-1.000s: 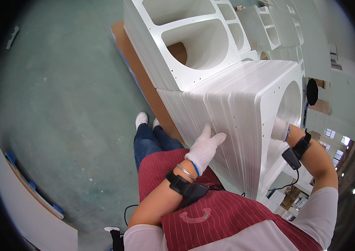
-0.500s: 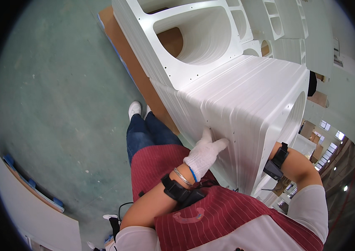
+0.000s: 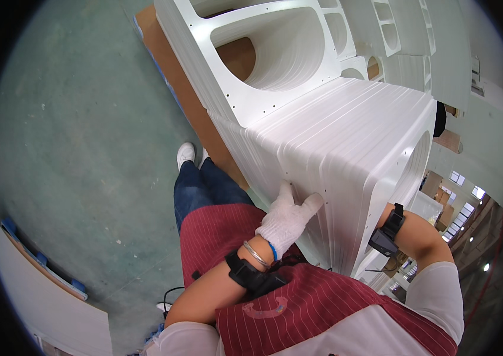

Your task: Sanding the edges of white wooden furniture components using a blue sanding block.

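Note:
A thick stack of white panels (image 3: 346, 127) with large rounded openings stands in front of me, its layered edges turned upward and toward me. My left hand (image 3: 287, 215), in a white knitted glove, rests against the near side of this stack. Its fingers are spread and pressed on the panel edges, gripping nothing. My right forearm (image 3: 414, 231) reaches behind the right face of the stack, by the large opening. The right hand itself is hidden there. Black straps with small devices sit on both wrists.
More white panels with openings (image 3: 334, 35) stand farther back. Brown board (image 3: 204, 127) lies beneath the stack along its left side. Green floor (image 3: 85, 136) spreads to the left, with a pale board (image 3: 56, 296) at lower left. Stacked goods and windows show at far right.
The whole view has shifted slightly, so the stack and my body sit a little farther left. My left hand keeps its place on the panel edges, and the right arm stays behind the stack.

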`<move>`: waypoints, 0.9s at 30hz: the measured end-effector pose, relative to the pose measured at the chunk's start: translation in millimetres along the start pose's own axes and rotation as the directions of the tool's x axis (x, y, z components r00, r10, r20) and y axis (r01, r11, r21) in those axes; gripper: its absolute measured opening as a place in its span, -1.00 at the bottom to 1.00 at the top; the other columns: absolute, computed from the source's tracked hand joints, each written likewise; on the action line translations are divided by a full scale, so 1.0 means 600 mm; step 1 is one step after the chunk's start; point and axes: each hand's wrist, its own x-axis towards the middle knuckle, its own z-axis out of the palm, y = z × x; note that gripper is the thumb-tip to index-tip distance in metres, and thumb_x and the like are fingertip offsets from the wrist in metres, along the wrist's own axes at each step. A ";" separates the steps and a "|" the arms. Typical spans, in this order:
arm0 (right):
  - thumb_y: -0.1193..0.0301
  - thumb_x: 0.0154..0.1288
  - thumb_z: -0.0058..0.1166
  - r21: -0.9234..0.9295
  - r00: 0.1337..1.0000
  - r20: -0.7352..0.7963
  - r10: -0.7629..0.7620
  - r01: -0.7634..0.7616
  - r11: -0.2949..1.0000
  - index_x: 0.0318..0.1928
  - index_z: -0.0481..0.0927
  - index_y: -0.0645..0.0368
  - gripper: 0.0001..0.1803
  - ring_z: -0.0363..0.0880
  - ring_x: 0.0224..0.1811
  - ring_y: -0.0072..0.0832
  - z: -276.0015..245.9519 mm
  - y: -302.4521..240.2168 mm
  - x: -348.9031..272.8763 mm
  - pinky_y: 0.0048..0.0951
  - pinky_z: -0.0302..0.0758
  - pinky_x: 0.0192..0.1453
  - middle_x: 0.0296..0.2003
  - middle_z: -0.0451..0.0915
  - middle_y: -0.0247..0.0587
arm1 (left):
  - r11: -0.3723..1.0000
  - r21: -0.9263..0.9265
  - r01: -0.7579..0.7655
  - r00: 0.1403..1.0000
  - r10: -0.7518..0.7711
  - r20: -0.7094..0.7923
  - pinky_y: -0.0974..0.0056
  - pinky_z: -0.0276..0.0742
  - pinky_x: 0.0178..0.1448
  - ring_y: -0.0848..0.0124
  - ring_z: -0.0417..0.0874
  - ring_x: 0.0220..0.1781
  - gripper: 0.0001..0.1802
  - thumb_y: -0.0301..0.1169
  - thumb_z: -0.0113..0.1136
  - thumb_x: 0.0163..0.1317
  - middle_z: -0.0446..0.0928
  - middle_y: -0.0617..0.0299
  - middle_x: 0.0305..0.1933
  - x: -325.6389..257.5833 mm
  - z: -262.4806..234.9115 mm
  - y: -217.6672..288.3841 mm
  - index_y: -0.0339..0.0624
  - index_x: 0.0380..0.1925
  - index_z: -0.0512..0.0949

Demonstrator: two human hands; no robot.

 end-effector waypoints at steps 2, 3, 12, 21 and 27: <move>0.22 0.51 0.01 -0.004 1.000 -0.002 -0.010 0.010 1.000 0.30 0.46 0.30 -0.49 0.52 0.27 -0.32 -0.003 0.002 -0.001 -0.35 0.44 0.38 0.23 0.55 -0.07 | 1.000 0.004 0.010 1.000 -0.010 -0.023 0.20 0.41 0.33 0.07 0.55 0.25 -0.14 -0.01 0.21 0.29 0.50 -0.26 0.20 -0.004 0.002 0.008 -0.53 0.31 0.21; 0.22 0.51 0.01 -0.007 1.000 -0.004 -0.014 0.014 1.000 0.30 0.46 0.30 -0.49 0.52 0.27 -0.33 -0.006 0.004 0.000 -0.35 0.44 0.38 0.23 0.55 -0.08 | 1.000 -0.005 0.024 0.999 -0.024 -0.026 0.20 0.43 0.31 0.09 0.56 0.22 -0.15 -0.01 0.22 0.28 0.52 -0.25 0.16 -0.004 0.002 0.014 -0.53 0.29 0.22; 0.19 0.52 0.01 -0.040 0.997 -0.003 -0.075 0.075 0.996 0.30 0.48 0.29 -0.49 0.52 0.27 -0.33 -0.015 0.006 0.011 -0.36 0.44 0.38 0.23 0.56 -0.08 | 0.989 -0.147 -0.010 1.000 0.009 -0.007 0.17 0.40 0.33 0.04 0.52 0.26 -0.11 -0.01 0.28 0.24 0.48 -0.22 0.22 -0.008 0.006 0.007 -0.53 0.30 0.21; 0.17 0.55 -0.07 0.467 0.764 -0.575 -0.294 0.601 0.648 0.35 0.37 0.43 -0.39 0.52 0.29 -0.17 -0.032 0.023 -0.252 -0.25 0.35 0.44 0.24 0.52 0.11 | 0.925 -0.380 0.016 0.984 -0.083 -0.161 0.22 0.59 0.13 0.37 0.64 0.01 -0.52 -0.36 0.23 0.36 0.57 0.14 0.03 -0.072 -0.138 -0.025 -0.25 0.22 0.39; 0.22 0.52 -0.04 0.476 0.622 -0.762 -0.180 0.726 0.496 0.34 0.35 0.50 -0.39 0.52 0.29 -0.11 0.130 0.157 -0.369 -0.21 0.33 0.44 0.21 0.53 0.19 | 0.960 -0.248 -0.129 0.884 -0.002 -0.467 0.08 0.60 0.16 0.18 0.63 0.08 -0.42 -0.33 0.19 0.40 0.52 -0.06 0.16 -0.179 -0.199 0.017 -0.31 0.32 0.28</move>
